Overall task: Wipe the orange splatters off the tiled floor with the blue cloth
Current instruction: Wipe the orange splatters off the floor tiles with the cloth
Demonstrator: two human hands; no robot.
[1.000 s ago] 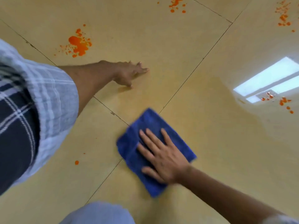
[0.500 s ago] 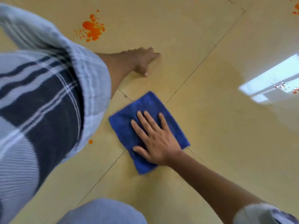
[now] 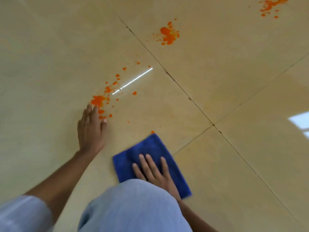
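Observation:
A folded blue cloth [image 3: 151,158] lies flat on the beige tiled floor [image 3: 234,81]. My right hand [image 3: 153,169] presses on it with straight spread fingers; my knee hides the wrist. My left hand [image 3: 91,128] rests flat on the floor to the cloth's left, fingertips touching the nearest orange splatter [image 3: 98,100]. That splatter trails up and right in small drops. One small orange drop [image 3: 152,132] sits just beyond the cloth's far corner. A second splatter [image 3: 169,35] lies farther off, and a third splatter [image 3: 270,6] at the top right.
My knee in light blue trousers [image 3: 133,206] fills the bottom middle. Dark grout lines [image 3: 184,92] cross the floor diagonally. Bright light reflections show as a white streak [image 3: 132,81] and a patch at the right edge [image 3: 301,119].
The view has swung round and my body has shifted. My left hand now lies beside a different splatter. The cloth stays under my right hand, now close to my knee.

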